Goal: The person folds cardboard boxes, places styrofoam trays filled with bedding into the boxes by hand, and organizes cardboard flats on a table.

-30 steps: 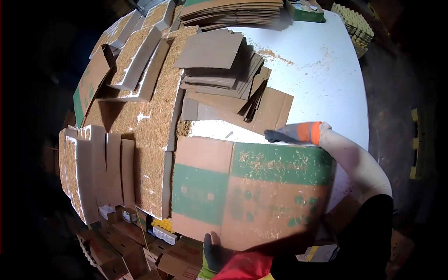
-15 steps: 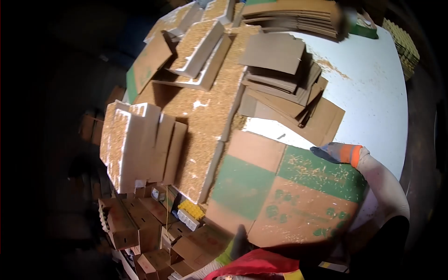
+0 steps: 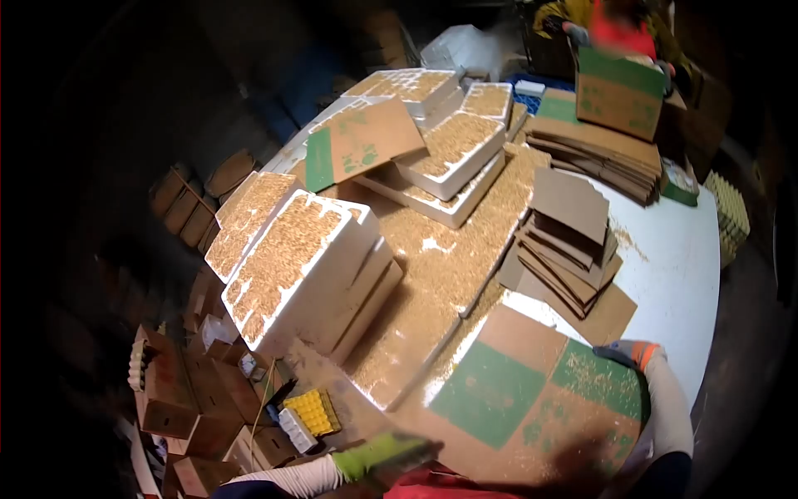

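Note:
A flattened cardboard box (image 3: 490, 391) with green panels and green paw-like prints lies at the front of the table, sprinkled with wood shavings. My right hand (image 3: 629, 354), in a grey-and-orange glove, is closed over its far right edge. My left hand (image 3: 386, 454), in a green glove with dark fingers, is by the box's near left corner. Blur smears those fingers, so their grip cannot be made out. Just beyond my right hand leans an uneven stack of plain cardboard sheets (image 3: 573, 208).
White trays (image 3: 287, 258) of shavings are stacked at left, near a shavings-covered bed (image 3: 432, 291). Another person (image 3: 619, 33) stands at the far right behind an upright box (image 3: 619, 96). Flat cartons (image 3: 594, 158) are piled there. Boxes (image 3: 195, 391) and yellow egg trays (image 3: 314, 412) sit lower left.
My view has tilted up, bringing the other person into sight. My left hand has shifted left across the box's near corner; my right hand stays at the far right edge.

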`<action>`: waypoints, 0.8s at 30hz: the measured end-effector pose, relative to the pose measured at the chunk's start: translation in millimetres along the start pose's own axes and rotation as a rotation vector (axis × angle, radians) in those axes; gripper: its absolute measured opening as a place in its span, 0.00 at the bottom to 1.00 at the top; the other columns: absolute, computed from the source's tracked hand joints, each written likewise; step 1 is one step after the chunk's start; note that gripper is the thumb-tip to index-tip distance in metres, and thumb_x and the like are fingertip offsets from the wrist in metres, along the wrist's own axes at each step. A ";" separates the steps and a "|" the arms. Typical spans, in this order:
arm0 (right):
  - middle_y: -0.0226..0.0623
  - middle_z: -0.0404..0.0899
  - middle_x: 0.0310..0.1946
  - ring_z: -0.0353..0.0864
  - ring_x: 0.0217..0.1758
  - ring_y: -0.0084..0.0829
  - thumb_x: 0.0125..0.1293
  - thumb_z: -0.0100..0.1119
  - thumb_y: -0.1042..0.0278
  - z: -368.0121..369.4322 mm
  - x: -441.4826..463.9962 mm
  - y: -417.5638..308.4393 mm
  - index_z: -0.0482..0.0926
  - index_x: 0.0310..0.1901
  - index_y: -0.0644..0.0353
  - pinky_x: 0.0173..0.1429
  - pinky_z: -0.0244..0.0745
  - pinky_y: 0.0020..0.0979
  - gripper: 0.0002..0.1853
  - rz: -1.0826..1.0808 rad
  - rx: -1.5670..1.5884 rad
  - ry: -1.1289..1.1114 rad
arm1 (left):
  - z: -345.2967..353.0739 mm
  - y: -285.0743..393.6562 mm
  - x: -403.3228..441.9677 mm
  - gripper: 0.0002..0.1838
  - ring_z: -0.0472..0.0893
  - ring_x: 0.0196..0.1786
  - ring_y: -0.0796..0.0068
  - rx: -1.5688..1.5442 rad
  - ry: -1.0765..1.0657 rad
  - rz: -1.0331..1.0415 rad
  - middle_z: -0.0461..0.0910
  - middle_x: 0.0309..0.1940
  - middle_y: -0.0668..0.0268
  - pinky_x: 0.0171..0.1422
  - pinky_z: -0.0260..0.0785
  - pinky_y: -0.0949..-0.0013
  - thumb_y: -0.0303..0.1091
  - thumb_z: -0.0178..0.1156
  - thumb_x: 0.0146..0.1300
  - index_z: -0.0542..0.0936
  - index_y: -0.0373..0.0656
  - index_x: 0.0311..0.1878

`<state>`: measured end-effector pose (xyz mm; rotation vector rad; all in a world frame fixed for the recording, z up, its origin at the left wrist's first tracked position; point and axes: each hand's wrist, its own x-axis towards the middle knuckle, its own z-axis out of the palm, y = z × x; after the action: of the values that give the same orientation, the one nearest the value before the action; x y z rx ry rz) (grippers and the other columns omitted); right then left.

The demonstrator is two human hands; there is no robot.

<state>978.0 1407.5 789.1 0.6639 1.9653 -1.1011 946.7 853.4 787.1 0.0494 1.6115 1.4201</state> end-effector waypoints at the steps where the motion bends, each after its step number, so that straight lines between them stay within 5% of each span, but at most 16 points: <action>1: 0.37 0.86 0.50 0.83 0.50 0.27 0.66 0.53 0.30 2.7 1.7 -4.0 0.83 0.57 0.60 0.56 0.77 0.30 0.38 -0.009 0.041 0.002 | -12.5 127.2 8.2 0.24 0.82 0.54 0.75 0.130 -0.048 -0.149 0.85 0.53 0.61 0.63 0.72 0.72 0.45 0.64 0.70 0.80 0.38 0.61; 3: 0.37 0.85 0.53 0.83 0.53 0.31 0.64 0.57 0.31 2.1 6.1 -7.4 0.81 0.59 0.60 0.58 0.76 0.31 0.38 -0.043 -0.053 0.065 | -17.5 186.3 63.3 0.22 0.81 0.54 0.77 0.147 0.106 0.262 0.84 0.53 0.63 0.61 0.73 0.71 0.44 0.61 0.71 0.80 0.39 0.60; 5: 0.40 0.83 0.57 0.82 0.58 0.36 0.62 0.63 0.36 8.9 11.4 1.1 0.79 0.60 0.60 0.61 0.74 0.32 0.36 -0.216 -0.178 0.356 | -29.5 238.4 148.2 0.24 0.78 0.60 0.65 0.053 0.269 0.701 0.79 0.59 0.58 0.64 0.71 0.64 0.41 0.56 0.74 0.73 0.36 0.65; 6: 0.43 0.83 0.56 0.80 0.61 0.38 0.62 0.67 0.44 20.2 7.0 -5.2 0.80 0.59 0.60 0.64 0.72 0.35 0.31 -0.199 0.010 0.513 | -40.6 272.0 204.9 0.14 0.75 0.48 0.71 -0.437 0.191 0.786 0.76 0.48 0.64 0.52 0.70 0.69 0.39 0.57 0.73 0.74 0.42 0.55; 7: 0.43 0.82 0.56 0.80 0.61 0.39 0.63 0.68 0.54 29.9 -4.6 -26.6 0.79 0.58 0.61 0.65 0.72 0.35 0.26 -0.231 -0.210 0.791 | -51.3 305.5 261.2 0.06 0.72 0.36 0.77 -0.913 0.087 0.890 0.73 0.36 0.71 0.39 0.68 0.75 0.37 0.59 0.73 0.75 0.47 0.45; 10: 0.44 0.81 0.56 0.80 0.58 0.41 0.62 0.67 0.67 69.4 -36.6 -48.4 0.77 0.58 0.64 0.64 0.73 0.36 0.23 -0.545 -0.042 1.165 | -102.4 402.4 369.5 0.21 0.75 0.53 0.73 -1.070 0.588 0.793 0.80 0.52 0.68 0.60 0.66 0.71 0.51 0.62 0.69 0.76 0.51 0.59; 11: 0.45 0.80 0.57 0.80 0.58 0.42 0.61 0.66 0.71 84.0 -54.7 -58.9 0.76 0.59 0.64 0.63 0.73 0.38 0.23 -0.587 0.209 1.148 | -144.3 413.4 429.7 0.31 0.72 0.64 0.67 -1.148 0.452 0.810 0.76 0.64 0.66 0.73 0.57 0.65 0.55 0.61 0.68 0.73 0.47 0.67; 12: 0.46 0.80 0.56 0.80 0.58 0.42 0.61 0.64 0.73 101.0 -67.5 -55.4 0.76 0.60 0.64 0.63 0.73 0.38 0.24 -0.603 0.163 1.214 | -152.4 427.0 450.9 0.30 0.73 0.64 0.66 -1.190 0.408 1.052 0.76 0.63 0.66 0.74 0.57 0.63 0.55 0.61 0.68 0.73 0.47 0.67; 13: 0.46 0.80 0.56 0.80 0.58 0.41 0.61 0.62 0.75 114.9 -80.4 -54.7 0.75 0.61 0.63 0.63 0.73 0.38 0.24 -0.621 0.116 1.279 | -164.6 435.2 462.6 0.29 0.73 0.64 0.66 -1.229 0.475 0.999 0.77 0.63 0.66 0.74 0.58 0.62 0.54 0.61 0.69 0.73 0.48 0.66; 15: 0.46 0.82 0.52 0.80 0.58 0.39 0.69 0.60 0.60 136.6 -119.1 -84.8 0.78 0.55 0.70 0.64 0.72 0.34 0.22 -0.451 0.230 1.250 | -198.7 438.3 503.5 0.28 0.81 0.46 0.61 -1.251 0.624 1.111 0.82 0.54 0.62 0.52 0.76 0.55 0.50 0.70 0.63 0.78 0.38 0.57; 17: 0.50 0.78 0.58 0.77 0.63 0.42 0.70 0.61 0.64 164.9 -127.6 -55.1 0.71 0.62 0.68 0.68 0.68 0.42 0.24 -0.444 0.263 1.211 | -197.6 441.4 474.4 0.29 0.84 0.47 0.60 -1.307 0.448 0.930 0.84 0.52 0.63 0.53 0.78 0.55 0.57 0.54 0.72 0.79 0.38 0.57; 18: 0.54 0.73 0.64 0.74 0.68 0.46 0.70 0.61 0.67 175.6 -131.9 -44.2 0.65 0.69 0.65 0.72 0.65 0.49 0.29 -0.445 0.297 1.137 | -183.2 446.5 441.6 0.26 0.83 0.50 0.61 -1.258 0.569 0.844 0.83 0.54 0.64 0.56 0.78 0.57 0.52 0.53 0.74 0.78 0.39 0.59; 20: 0.51 0.77 0.59 0.76 0.63 0.43 0.70 0.60 0.64 178.3 -133.6 -63.7 0.70 0.63 0.67 0.68 0.68 0.44 0.24 -0.465 0.377 1.222 | -223.6 435.0 503.6 0.26 0.84 0.48 0.61 -1.335 0.377 0.915 0.84 0.52 0.59 0.53 0.77 0.61 0.50 0.55 0.72 0.79 0.35 0.58; 21: 0.49 0.80 0.53 0.79 0.59 0.41 0.70 0.60 0.61 178.3 -131.1 -82.8 0.76 0.57 0.68 0.65 0.71 0.39 0.21 -0.502 0.457 1.281 | -247.6 427.4 546.8 0.26 0.84 0.47 0.60 -1.233 0.480 0.972 0.84 0.50 0.56 0.51 0.77 0.61 0.49 0.56 0.71 0.79 0.33 0.57; 23: 0.46 0.84 0.48 0.82 0.55 0.38 0.70 0.59 0.57 167.6 -134.6 -112.4 0.81 0.51 0.70 0.61 0.74 0.34 0.21 -0.543 0.538 1.330 | -186.1 438.3 451.1 0.26 0.84 0.44 0.58 -0.822 0.970 0.758 0.85 0.48 0.52 0.47 0.76 0.60 0.47 0.59 0.68 0.79 0.29 0.55; 24: 0.46 0.84 0.47 0.82 0.53 0.38 0.70 0.58 0.59 158.3 -140.8 -126.8 0.82 0.50 0.69 0.59 0.75 0.34 0.19 -0.528 0.492 1.280 | -167.4 430.4 441.5 0.25 0.84 0.43 0.59 -0.710 0.978 0.810 0.84 0.46 0.54 0.47 0.76 0.59 0.45 0.61 0.68 0.79 0.29 0.55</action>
<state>1022.9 1198.2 912.0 1.3970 3.0778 -1.7514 370.1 1123.9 836.5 -0.5397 1.7704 2.8973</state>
